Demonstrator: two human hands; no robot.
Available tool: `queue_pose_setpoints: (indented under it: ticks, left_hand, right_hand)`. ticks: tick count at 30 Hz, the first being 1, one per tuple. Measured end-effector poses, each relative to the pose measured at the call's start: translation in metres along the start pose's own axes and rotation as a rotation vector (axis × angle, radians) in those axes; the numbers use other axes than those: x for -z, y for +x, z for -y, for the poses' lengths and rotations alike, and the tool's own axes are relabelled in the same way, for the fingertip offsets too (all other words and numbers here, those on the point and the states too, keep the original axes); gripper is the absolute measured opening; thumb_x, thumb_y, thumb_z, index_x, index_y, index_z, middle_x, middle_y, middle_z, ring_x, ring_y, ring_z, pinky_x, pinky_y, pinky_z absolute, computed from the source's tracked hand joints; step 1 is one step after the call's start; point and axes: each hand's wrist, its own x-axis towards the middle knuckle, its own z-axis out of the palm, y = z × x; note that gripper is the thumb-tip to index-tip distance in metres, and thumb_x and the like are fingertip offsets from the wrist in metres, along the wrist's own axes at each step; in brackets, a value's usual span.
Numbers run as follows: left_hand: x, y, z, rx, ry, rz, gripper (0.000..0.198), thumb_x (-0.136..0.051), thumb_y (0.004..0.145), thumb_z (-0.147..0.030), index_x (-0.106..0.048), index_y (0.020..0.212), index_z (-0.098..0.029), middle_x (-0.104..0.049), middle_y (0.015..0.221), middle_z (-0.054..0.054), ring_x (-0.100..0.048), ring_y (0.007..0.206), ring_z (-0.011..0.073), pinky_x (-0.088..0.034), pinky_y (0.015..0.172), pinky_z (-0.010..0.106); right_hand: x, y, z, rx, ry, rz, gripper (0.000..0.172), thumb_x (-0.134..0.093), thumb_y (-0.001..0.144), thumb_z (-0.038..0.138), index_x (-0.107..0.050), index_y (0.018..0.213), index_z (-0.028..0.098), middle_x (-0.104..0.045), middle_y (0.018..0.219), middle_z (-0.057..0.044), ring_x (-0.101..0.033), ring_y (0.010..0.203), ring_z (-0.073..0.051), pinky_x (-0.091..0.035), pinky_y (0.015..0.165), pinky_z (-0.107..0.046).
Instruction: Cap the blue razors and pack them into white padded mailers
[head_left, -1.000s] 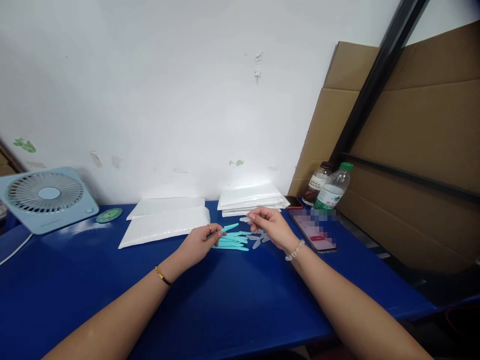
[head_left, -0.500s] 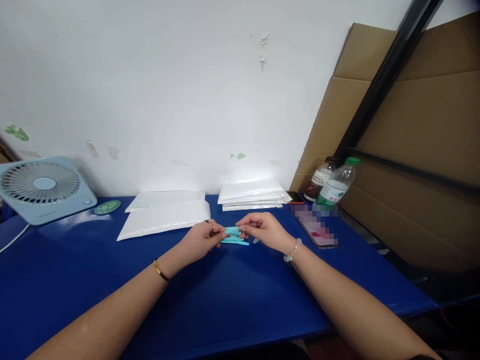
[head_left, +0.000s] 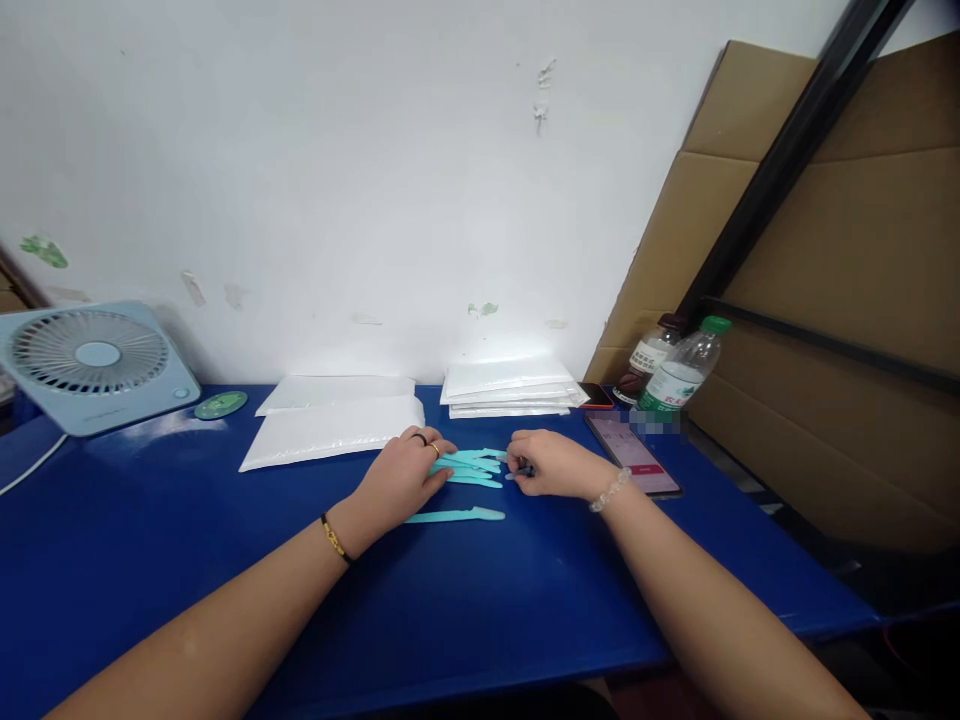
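Note:
Several teal eyebrow razors (head_left: 476, 468) lie bunched in front of me, their slim ends under my left hand (head_left: 397, 475). That hand's thumb and fingers close around the bunch. A single teal eyebrow razor (head_left: 457, 516) lies apart, nearer to me, its left end hidden by my left hand. At the right ends of the bunch, my right hand (head_left: 551, 464) is closed in a pinch. A small greyish piece and something dark show at its fingertips, too small to make out.
White padded mailers (head_left: 330, 440) lie behind my left hand, and another stack of mailers (head_left: 510, 388) is against the wall. A phone (head_left: 634, 455), two bottles (head_left: 679, 370) and a second phone (head_left: 598, 396) stand or lie at right. A blue fan (head_left: 97, 365) and green disc (head_left: 221, 405) are left.
The teal razors, gathered small between both hands before, are now spread on the table. One razor now shows apart, nearer me. My right hand has moved right, off the bunch's middle.

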Motion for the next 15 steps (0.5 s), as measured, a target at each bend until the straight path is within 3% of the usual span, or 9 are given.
queue_pose_setpoints:
  ticks: [2,6,12,15]
  left_hand:
    - [-0.002,0.003,0.010,0.036,0.045,-0.010,0.028,-0.047,0.088,-0.031,-0.062,0.111,-0.022,-0.061,0.109,0.008,-0.050,0.104,0.0260,-0.038,0.089,0.038]
    - [-0.003,0.007,0.021,0.110,0.043,0.031,0.020,-0.049,0.086,-0.032,-0.064,0.095,-0.021,-0.065,0.096,0.006,-0.053,0.095,0.0248,-0.040,0.080,0.035]
    - [-0.001,0.008,0.026,0.169,-0.065,0.030,0.018,-0.050,0.083,-0.036,-0.062,0.085,-0.022,-0.065,0.085,0.004,-0.057,0.079,0.0208,-0.039,0.067,0.030]
    - [0.000,0.008,0.028,0.209,-0.123,0.002,0.021,-0.049,0.083,-0.037,-0.063,0.084,-0.022,-0.066,0.083,0.003,-0.058,0.076,0.0195,-0.039,0.065,0.029]
  right_hand:
    - [-0.004,0.004,0.004,0.006,-0.039,-0.032,0.008,-0.059,0.066,0.010,-0.061,0.071,0.016,-0.058,0.079,-0.003,-0.050,0.063,-0.011,-0.034,0.057,-0.023]
    - [-0.006,0.005,0.004,-0.008,0.026,-0.099,0.009,-0.055,0.066,0.008,-0.058,0.067,0.016,-0.059,0.070,-0.002,-0.051,0.061,-0.011,-0.035,0.056,-0.023]
    - [-0.003,0.004,-0.006,-0.138,0.703,-0.347,0.017,-0.057,0.077,0.024,-0.058,0.093,0.018,-0.055,0.064,0.004,-0.058,0.055,-0.011,-0.045,0.053,-0.023]
    - [-0.006,0.007,-0.010,-0.179,0.971,-0.420,0.023,-0.064,0.077,0.034,-0.054,0.090,0.018,-0.059,0.068,0.003,-0.066,0.063,-0.015,-0.048,0.053,-0.023]
